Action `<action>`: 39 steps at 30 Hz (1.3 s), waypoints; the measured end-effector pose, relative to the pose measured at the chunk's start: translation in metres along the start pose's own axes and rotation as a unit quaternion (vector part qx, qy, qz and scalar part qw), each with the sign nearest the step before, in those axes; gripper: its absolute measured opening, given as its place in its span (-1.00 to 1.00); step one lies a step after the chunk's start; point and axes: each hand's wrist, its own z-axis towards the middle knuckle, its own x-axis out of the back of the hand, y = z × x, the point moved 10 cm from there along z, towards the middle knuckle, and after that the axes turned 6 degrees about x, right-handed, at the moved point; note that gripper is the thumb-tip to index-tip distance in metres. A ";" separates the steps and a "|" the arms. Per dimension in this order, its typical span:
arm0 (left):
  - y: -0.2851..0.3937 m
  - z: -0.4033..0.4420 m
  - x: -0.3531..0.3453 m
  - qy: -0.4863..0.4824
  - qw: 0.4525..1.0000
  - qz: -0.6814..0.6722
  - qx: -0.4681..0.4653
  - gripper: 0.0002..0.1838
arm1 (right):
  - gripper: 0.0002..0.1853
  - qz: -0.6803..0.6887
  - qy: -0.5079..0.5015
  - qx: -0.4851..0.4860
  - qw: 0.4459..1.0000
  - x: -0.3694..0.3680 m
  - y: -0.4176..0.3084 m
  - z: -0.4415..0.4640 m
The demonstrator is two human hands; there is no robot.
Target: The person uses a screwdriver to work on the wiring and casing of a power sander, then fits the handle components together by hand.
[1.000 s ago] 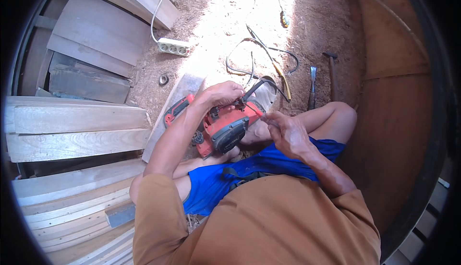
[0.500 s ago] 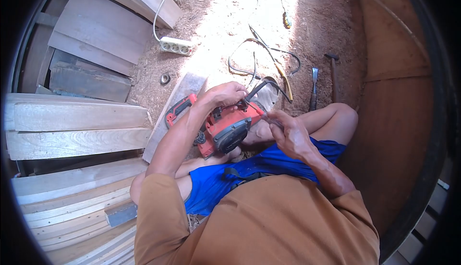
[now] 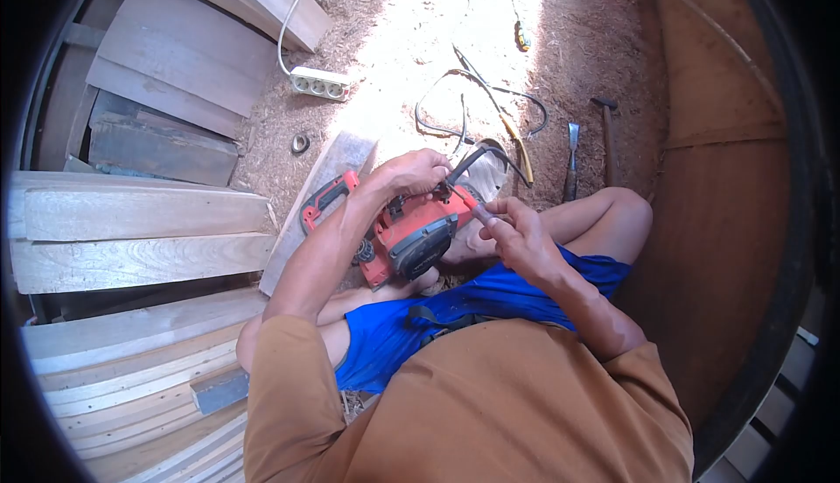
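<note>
A red and black electric planer (image 3: 416, 235) rests tilted between my legs, partly on a board. My left hand (image 3: 415, 173) lies over its top, fingers pinched on the black power cord (image 3: 468, 161) where it enters the planer body; the fingertips partly hide that spot. In my right hand (image 3: 521, 236) is a screwdriver (image 3: 477, 208) with a red and clear-looking handle. Its tip points up and left at the cord entry, close to my left fingertips. Whether the tip touches a screw is too small to tell.
Ahead on the sawdust-covered ground lie a loose cable (image 3: 507, 120), a power strip (image 3: 319, 83), a tape roll (image 3: 300, 143) and a tape measure (image 3: 522, 37). A chisel (image 3: 572, 161) and hammer (image 3: 609, 142) lie at right. Stacked planks (image 3: 149, 212) fill the left; a wooden panel (image 3: 726, 247) borders the right.
My right hand has moved slightly up and left and its grip on the screwdriver handle has shifted. My left hand and the planer stay almost in place.
</note>
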 end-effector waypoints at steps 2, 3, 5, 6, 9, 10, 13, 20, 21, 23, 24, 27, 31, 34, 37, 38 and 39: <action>0.002 -0.001 0.001 0.008 1.000 0.007 0.001 -0.64 | -0.62 0.096 0.007 -0.057 0.994 -0.006 0.003 -0.003; 0.003 -0.003 0.001 0.016 1.000 0.015 0.002 -0.64 | -0.61 0.143 0.010 -0.086 0.986 -0.009 0.007 -0.005; 0.007 -0.006 0.003 0.032 0.999 0.033 0.005 -0.64 | -0.65 0.060 -0.006 -0.060 0.996 -0.008 0.006 -0.002; 0.009 -0.009 0.004 0.033 0.998 0.044 0.005 -0.63 | -0.66 0.018 -0.013 -0.047 0.999 -0.008 0.008 0.000; 0.012 -0.010 0.006 0.043 0.997 0.063 -0.001 -0.62 | -0.68 -0.144 -0.007 0.146 0.979 -0.014 -0.008 0.002; 0.011 -0.010 0.005 0.049 0.997 0.058 -0.003 -0.62 | -0.70 -0.159 -0.013 0.132 0.978 -0.015 -0.005 0.003; 0.018 -0.019 0.005 0.044 0.996 0.073 0.016 -0.60 | -0.75 -0.203 -0.026 0.090 0.975 -0.013 -0.006 0.005; 0.018 -0.015 0.009 0.066 0.994 0.092 -0.009 -0.59 | -0.52 -0.416 -0.051 0.202 0.885 -0.029 -0.034 -0.012; 0.018 -0.016 0.009 0.059 0.994 0.087 -0.001 -0.59 | -0.50 -0.458 -0.043 0.209 0.863 -0.031 -0.038 -0.017; 0.018 -0.019 0.008 0.047 0.996 0.078 0.017 -0.60 | -0.44 -0.526 -0.042 0.229 0.818 -0.035 -0.041 -0.021; 0.017 -0.019 0.008 0.049 0.996 0.079 0.015 -0.60 | -0.40 -0.555 -0.049 0.239 0.795 -0.035 -0.040 -0.022; 0.017 -0.017 0.007 0.050 0.996 0.079 0.011 -0.61 | -0.32 -0.583 -0.061 0.268 0.765 -0.027 -0.040 -0.017; 0.021 -0.021 0.008 0.045 0.996 0.074 0.016 -0.62 | -0.33 -0.569 -0.053 0.248 0.782 -0.027 -0.047 -0.019; 0.016 -0.018 0.007 0.043 0.996 0.071 0.020 -0.63 | -0.43 -0.541 -0.039 0.212 0.813 -0.026 -0.047 -0.013; 0.012 -0.012 0.004 0.042 0.996 0.073 0.011 -0.64 | -0.56 -0.230 -0.027 0.123 0.965 0.003 -0.020 0.020; 0.012 -0.010 0.004 0.043 0.996 0.073 0.006 -0.64 | -0.63 -0.155 -0.039 0.063 0.985 0.008 -0.009 0.027; 0.015 -0.013 0.004 0.041 0.996 0.075 0.009 -0.64 | -0.64 -0.056 -0.043 -0.008 0.997 0.007 0.000 0.025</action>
